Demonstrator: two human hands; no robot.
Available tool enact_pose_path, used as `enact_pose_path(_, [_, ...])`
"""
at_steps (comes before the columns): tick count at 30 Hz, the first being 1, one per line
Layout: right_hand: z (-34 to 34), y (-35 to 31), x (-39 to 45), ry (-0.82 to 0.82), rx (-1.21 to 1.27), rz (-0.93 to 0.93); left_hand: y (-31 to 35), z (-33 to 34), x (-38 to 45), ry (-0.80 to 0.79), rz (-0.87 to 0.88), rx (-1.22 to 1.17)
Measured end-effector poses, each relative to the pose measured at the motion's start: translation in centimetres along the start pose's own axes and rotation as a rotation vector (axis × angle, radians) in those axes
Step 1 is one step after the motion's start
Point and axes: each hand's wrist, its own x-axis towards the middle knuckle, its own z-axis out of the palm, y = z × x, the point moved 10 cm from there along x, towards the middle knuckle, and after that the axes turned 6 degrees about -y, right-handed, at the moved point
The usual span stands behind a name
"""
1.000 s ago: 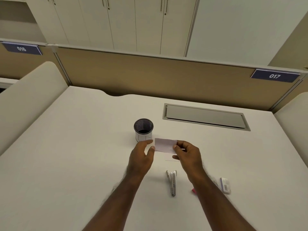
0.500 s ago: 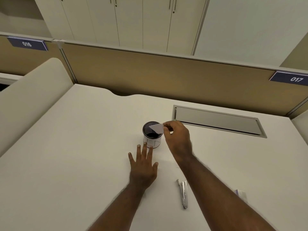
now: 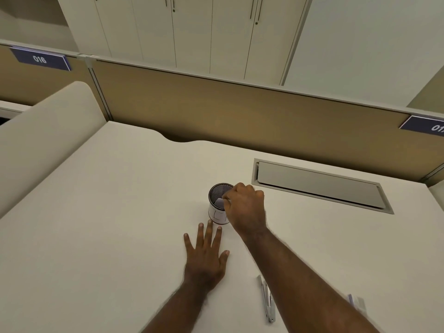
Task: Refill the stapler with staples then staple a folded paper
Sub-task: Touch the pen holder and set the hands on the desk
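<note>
Slim silver metal stapler (image 3: 267, 299) lies lengthwise, pointing away, on the cream desk (image 3: 108, 212); right hand (image 3: 245, 207) pinches small folded white paper (image 3: 219, 202) over the black mesh cup (image 3: 217, 197), left hand (image 3: 204, 258) flat, fingers spread

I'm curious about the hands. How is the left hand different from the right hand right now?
The left hand lies flat on the desk with straight, spread fingers; the right hand is curled, pinching a folded paper. The left holds nothing and sits nearer the person; the right reaches over the mesh cup. Both are bare.
</note>
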Motion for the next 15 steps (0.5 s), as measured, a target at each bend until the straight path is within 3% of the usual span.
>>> enact_pose_path(8, [2.0,-0.1,-0.3,-0.107,-0.016,0.022,0.0,0.0,0.0,0.004,-0.007,-0.001])
enact_pose_path(15, [-0.8,1.9,-1.8,-0.069,0.097,0.072,0.2,-0.8,0.0,0.008,-0.012,-0.008])
